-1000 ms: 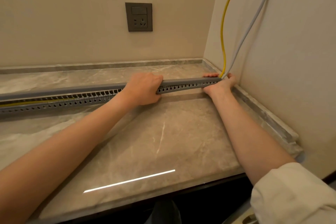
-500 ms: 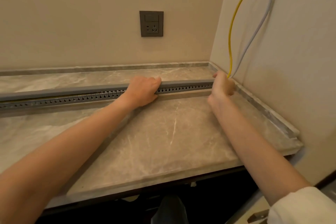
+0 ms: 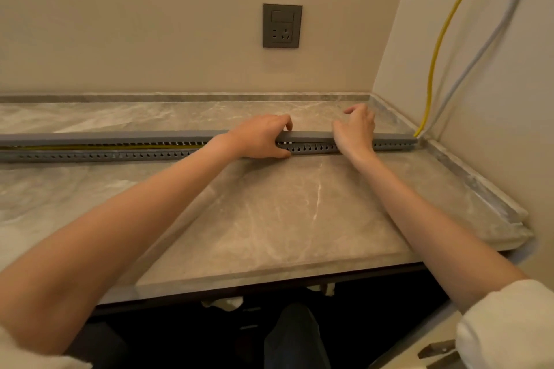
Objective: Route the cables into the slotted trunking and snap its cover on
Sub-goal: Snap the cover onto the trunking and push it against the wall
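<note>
We found the left hand (image 3: 260,136) clamped on the trunking cover (image 3: 120,138); the right hand (image 3: 355,132) rested on it, fingers (image 3: 353,109) loosely spread, toward the counter's (image 3: 269,219) right edge.

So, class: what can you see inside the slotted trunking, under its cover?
On the left, where the cover sits raised above the slotted trunking, a yellow cable shows in the gap. Towards the right, the cover and both hands hide the inside.

On the grey marble counter (image 3: 269,213), the long grey slotted plastic trunking (image 3: 120,155) runs left and right of the left hand (image 3: 260,136); its flat grey cover (image 3: 120,137) lies behind, the right hand (image 3: 355,132) to the right.
</note>
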Action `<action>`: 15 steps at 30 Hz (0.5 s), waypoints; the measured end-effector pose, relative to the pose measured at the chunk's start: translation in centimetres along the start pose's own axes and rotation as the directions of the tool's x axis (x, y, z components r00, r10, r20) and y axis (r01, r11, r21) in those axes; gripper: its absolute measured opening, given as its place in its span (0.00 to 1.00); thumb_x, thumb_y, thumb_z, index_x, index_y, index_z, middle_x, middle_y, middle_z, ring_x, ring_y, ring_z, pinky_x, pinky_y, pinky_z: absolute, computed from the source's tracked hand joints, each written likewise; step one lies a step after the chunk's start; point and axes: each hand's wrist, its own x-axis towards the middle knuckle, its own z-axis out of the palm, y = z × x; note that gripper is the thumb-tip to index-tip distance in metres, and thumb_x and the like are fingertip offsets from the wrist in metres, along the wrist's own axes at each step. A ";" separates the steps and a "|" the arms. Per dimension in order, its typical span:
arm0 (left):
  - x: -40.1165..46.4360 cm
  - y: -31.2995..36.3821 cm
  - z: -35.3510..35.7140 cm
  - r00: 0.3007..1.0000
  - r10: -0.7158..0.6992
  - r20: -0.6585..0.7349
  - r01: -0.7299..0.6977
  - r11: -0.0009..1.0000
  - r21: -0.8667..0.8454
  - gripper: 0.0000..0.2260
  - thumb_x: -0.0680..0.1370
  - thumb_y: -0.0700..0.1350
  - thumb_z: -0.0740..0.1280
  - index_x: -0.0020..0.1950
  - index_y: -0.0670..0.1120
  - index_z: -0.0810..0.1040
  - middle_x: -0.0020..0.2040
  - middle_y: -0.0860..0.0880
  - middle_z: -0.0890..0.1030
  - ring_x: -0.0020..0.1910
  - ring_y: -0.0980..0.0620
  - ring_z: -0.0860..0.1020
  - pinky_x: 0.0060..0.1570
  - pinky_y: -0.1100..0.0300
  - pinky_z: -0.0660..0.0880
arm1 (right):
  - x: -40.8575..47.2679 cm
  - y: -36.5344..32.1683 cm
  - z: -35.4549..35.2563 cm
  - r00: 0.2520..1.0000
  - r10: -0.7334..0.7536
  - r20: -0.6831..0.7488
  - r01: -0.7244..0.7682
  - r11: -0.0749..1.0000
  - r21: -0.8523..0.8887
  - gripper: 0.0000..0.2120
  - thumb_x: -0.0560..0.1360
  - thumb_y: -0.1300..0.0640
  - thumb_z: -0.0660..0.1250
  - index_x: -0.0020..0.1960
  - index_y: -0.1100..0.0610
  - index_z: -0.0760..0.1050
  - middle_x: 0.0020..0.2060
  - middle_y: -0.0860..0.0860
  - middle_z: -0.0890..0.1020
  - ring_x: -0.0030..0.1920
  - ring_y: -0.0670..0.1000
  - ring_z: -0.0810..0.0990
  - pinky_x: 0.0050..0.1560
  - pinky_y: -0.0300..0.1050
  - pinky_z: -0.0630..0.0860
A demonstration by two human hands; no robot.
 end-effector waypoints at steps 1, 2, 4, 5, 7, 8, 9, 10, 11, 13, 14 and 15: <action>-0.7 -0.9 -0.4 1.000 -0.021 0.008 0.021 1.000 0.004 0.22 0.72 0.54 0.70 0.60 0.45 0.69 0.52 0.45 0.79 0.45 0.50 0.72 0.42 0.58 0.67 | -0.4 -0.7 0.5 0.999 -0.031 0.019 0.031 1.000 0.000 0.15 0.74 0.63 0.61 0.60 0.61 0.66 0.62 0.59 0.68 0.62 0.57 0.68 0.63 0.48 0.65; -1.4 -1.8 -0.7 0.999 -0.044 0.016 0.044 0.999 0.015 0.23 0.71 0.56 0.70 0.60 0.45 0.70 0.52 0.45 0.78 0.45 0.49 0.72 0.43 0.57 0.67 | -0.8 -1.5 0.9 0.997 -0.070 0.034 0.070 0.998 -0.004 0.15 0.74 0.64 0.61 0.60 0.61 0.66 0.62 0.59 0.68 0.62 0.57 0.69 0.63 0.48 0.66; -3.3 -3.7 -1.6 0.995 -0.095 0.032 0.094 0.995 0.034 0.24 0.70 0.59 0.70 0.58 0.45 0.72 0.50 0.46 0.78 0.44 0.50 0.72 0.43 0.57 0.68 | -1.5 -3.5 2.1 0.986 -0.148 0.071 0.148 0.989 0.004 0.15 0.73 0.64 0.60 0.60 0.60 0.65 0.61 0.58 0.68 0.61 0.56 0.68 0.63 0.49 0.67; -4.0 -4.5 -2.0 0.993 -0.112 0.038 0.111 0.993 0.033 0.25 0.69 0.60 0.70 0.57 0.45 0.73 0.49 0.47 0.78 0.44 0.50 0.72 0.42 0.57 0.69 | -1.7 -4.3 2.6 0.980 -0.175 0.090 0.175 0.985 0.013 0.16 0.73 0.64 0.60 0.60 0.60 0.65 0.61 0.58 0.68 0.61 0.56 0.68 0.63 0.50 0.67; -6.2 -6.4 -3.0 0.987 -0.153 0.040 0.152 0.988 0.028 0.25 0.68 0.61 0.71 0.55 0.45 0.74 0.47 0.49 0.76 0.43 0.50 0.72 0.41 0.57 0.69 | -2.1 -6.3 4.0 0.965 -0.214 0.148 0.208 0.976 0.060 0.16 0.72 0.64 0.59 0.59 0.61 0.65 0.60 0.58 0.67 0.60 0.56 0.69 0.63 0.51 0.68; -7.3 -7.3 -3.6 0.983 -0.178 0.042 0.177 0.984 0.030 0.25 0.67 0.61 0.72 0.55 0.46 0.74 0.46 0.50 0.76 0.43 0.50 0.72 0.40 0.58 0.68 | -2.3 -7.3 4.7 0.957 -0.227 0.182 0.215 0.973 0.087 0.15 0.72 0.64 0.59 0.59 0.61 0.64 0.60 0.58 0.68 0.58 0.56 0.69 0.62 0.51 0.69; -8.5 -8.2 -4.2 0.978 -0.204 0.045 0.202 0.979 0.037 0.25 0.67 0.61 0.72 0.55 0.46 0.74 0.46 0.50 0.75 0.43 0.50 0.72 0.40 0.58 0.68 | -2.5 -8.2 5.6 0.945 -0.243 0.218 0.222 0.968 0.116 0.15 0.73 0.64 0.59 0.58 0.61 0.64 0.58 0.58 0.69 0.56 0.56 0.70 0.59 0.51 0.70; -9.7 -9.2 -4.8 0.972 -0.231 0.049 0.228 0.972 0.053 0.25 0.67 0.62 0.72 0.55 0.47 0.74 0.46 0.51 0.75 0.43 0.51 0.72 0.40 0.59 0.68 | -2.8 -9.0 6.4 0.929 -0.264 0.260 0.231 0.961 0.150 0.14 0.73 0.64 0.60 0.58 0.60 0.64 0.55 0.57 0.71 0.53 0.55 0.71 0.55 0.50 0.72; -10.9 -10.2 -5.4 0.965 -0.258 0.053 0.254 0.964 0.075 0.26 0.66 0.62 0.72 0.55 0.47 0.74 0.46 0.52 0.75 0.44 0.51 0.72 0.41 0.59 0.68 | -3.1 -9.8 7.4 0.905 -0.293 0.308 0.244 0.951 0.189 0.13 0.74 0.62 0.60 0.57 0.59 0.63 0.50 0.55 0.72 0.49 0.53 0.73 0.49 0.48 0.73; -13.3 -12.1 -6.5 0.947 -0.317 0.060 0.309 0.944 0.114 0.27 0.66 0.63 0.72 0.55 0.46 0.74 0.46 0.51 0.75 0.44 0.50 0.73 0.41 0.58 0.68 | -4.1 -11.3 9.2 0.829 -0.374 0.416 0.298 0.925 0.236 0.12 0.76 0.59 0.61 0.57 0.57 0.62 0.41 0.50 0.74 0.41 0.49 0.74 0.40 0.44 0.72; -14.5 -13.1 -7.1 0.936 -0.346 0.066 0.336 0.933 0.128 0.27 0.65 0.63 0.72 0.55 0.46 0.74 0.46 0.51 0.75 0.43 0.50 0.73 0.41 0.58 0.69 | -4.7 -12.0 10.2 0.779 -0.419 0.466 0.346 0.908 0.236 0.13 0.77 0.57 0.61 0.58 0.57 0.62 0.39 0.49 0.75 0.40 0.48 0.75 0.40 0.42 0.72; -15.7 -14.1 -7.6 0.925 -0.373 0.076 0.361 0.922 0.141 0.28 0.65 0.64 0.72 0.55 0.46 0.74 0.46 0.50 0.76 0.43 0.49 0.73 0.41 0.57 0.69 | -5.2 -12.7 11.1 0.727 -0.457 0.512 0.397 0.889 0.229 0.13 0.77 0.55 0.61 0.60 0.57 0.63 0.38 0.48 0.76 0.39 0.46 0.75 0.40 0.42 0.72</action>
